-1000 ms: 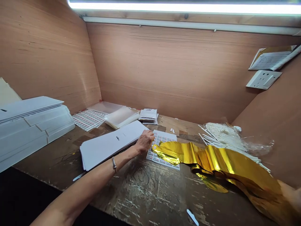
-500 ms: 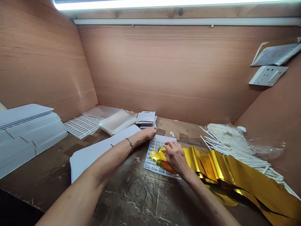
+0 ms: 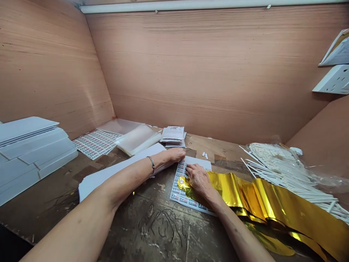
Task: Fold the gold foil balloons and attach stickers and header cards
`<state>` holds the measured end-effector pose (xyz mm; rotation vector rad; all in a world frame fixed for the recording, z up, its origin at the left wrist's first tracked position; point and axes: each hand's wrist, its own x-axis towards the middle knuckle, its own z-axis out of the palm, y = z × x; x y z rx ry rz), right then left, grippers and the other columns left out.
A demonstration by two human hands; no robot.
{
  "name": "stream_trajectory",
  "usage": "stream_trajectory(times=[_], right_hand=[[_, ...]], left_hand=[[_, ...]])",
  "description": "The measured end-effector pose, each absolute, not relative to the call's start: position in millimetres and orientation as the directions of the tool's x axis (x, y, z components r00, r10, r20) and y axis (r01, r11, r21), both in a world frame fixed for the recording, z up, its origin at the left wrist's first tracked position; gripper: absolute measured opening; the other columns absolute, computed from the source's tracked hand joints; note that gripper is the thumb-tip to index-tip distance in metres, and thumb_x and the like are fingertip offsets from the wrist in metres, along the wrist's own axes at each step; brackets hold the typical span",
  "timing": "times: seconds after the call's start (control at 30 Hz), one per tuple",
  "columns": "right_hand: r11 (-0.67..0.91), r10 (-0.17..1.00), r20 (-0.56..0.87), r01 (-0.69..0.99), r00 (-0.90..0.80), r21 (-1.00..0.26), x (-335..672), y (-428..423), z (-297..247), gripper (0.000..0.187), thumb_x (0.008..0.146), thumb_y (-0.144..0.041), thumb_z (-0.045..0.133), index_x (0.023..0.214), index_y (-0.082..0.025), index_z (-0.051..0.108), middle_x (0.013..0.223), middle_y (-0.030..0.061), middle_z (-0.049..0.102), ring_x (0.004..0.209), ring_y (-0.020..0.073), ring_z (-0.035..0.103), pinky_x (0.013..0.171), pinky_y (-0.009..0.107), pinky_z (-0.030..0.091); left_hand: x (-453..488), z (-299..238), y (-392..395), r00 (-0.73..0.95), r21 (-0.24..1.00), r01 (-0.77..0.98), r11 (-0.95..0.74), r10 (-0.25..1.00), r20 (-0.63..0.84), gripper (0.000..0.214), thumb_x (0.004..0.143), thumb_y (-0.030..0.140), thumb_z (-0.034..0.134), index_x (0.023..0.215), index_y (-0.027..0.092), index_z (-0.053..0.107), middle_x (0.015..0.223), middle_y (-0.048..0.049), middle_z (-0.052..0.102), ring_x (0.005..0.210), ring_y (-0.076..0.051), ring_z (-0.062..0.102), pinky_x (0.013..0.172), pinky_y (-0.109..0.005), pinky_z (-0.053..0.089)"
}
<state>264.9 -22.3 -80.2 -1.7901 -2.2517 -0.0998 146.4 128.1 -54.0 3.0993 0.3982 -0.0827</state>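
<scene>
My right hand presses on the narrow end of a gold foil balloon, which lies partly across a printed sticker sheet. The foil runs off to the lower right in loose folds. My left hand lies flat, fingers together, on the edge of a stack of white paper sheets, close to the sticker sheet's upper corner. A metal bangle circles my left wrist.
White flattened cartons stand at the left. Along the back lie another sticker sheet, clear plastic bags and printed cards. White sticks in plastic lie right, below a wall socket.
My right hand has come in from the lower right onto the foil's end. My left hand has slid slightly along the paper stack, and the view has tilted down.
</scene>
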Motion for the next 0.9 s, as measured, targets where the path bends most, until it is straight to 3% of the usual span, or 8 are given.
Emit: stream_trajectory(times=[0.2,0.4,0.63,0.9], right_hand=[[0.227,0.953,0.227,0.969,-0.200,-0.098,265.1,-18.5,-82.7,0.024,0.088,-0.028,0.037,0.084,-0.019,0.059,0.095,0.0048,0.060,0.087,0.0180,0.046,0.072,0.028,0.027],[0.205,0.967,0.178,0.973,-0.183,-0.111,265.2,-15.0,-87.9,0.020,0.086,-0.024,0.039,0.087,-0.018,0.058,0.095,0.0055,0.059,0.084,0.0176,0.045,0.070,0.028,0.027],[0.202,0.969,0.162,0.977,-0.188,-0.071,262.6,-17.6,-87.4,0.019,0.080,-0.017,0.044,0.090,-0.018,0.060,0.099,0.0069,0.058,0.089,0.0200,0.045,0.072,0.030,0.028],[0.210,0.969,0.141,0.977,-0.202,-0.041,259.0,-19.9,-78.1,0.019,0.082,-0.019,0.041,0.087,-0.018,0.059,0.096,0.0071,0.060,0.085,0.0199,0.047,0.070,0.030,0.029]], left_hand=[[146.8,-52.7,129.6,0.973,-0.029,0.216,-0.976,0.217,-0.082,0.014,0.061,0.003,0.047,0.055,0.013,0.056,0.063,-0.0044,0.061,0.055,-0.012,0.048,0.057,-0.022,0.041],[152.4,-47.3,118.5,0.976,-0.080,0.181,-0.980,0.189,-0.109,0.012,0.057,0.003,0.050,0.052,0.012,0.056,0.062,-0.0097,0.062,0.054,-0.015,0.050,0.056,-0.026,0.041],[155.4,-52.5,107.4,0.978,-0.050,0.192,-0.980,0.196,-0.067,0.016,0.058,0.004,0.050,0.048,0.016,0.051,0.058,-0.0070,0.060,0.056,-0.015,0.051,0.060,-0.026,0.043],[150.0,-50.2,121.2,0.933,0.003,0.351,-0.936,0.350,0.079,0.015,0.060,0.004,0.050,0.047,0.013,0.051,0.057,-0.0052,0.057,0.056,-0.012,0.049,0.059,-0.023,0.041]])
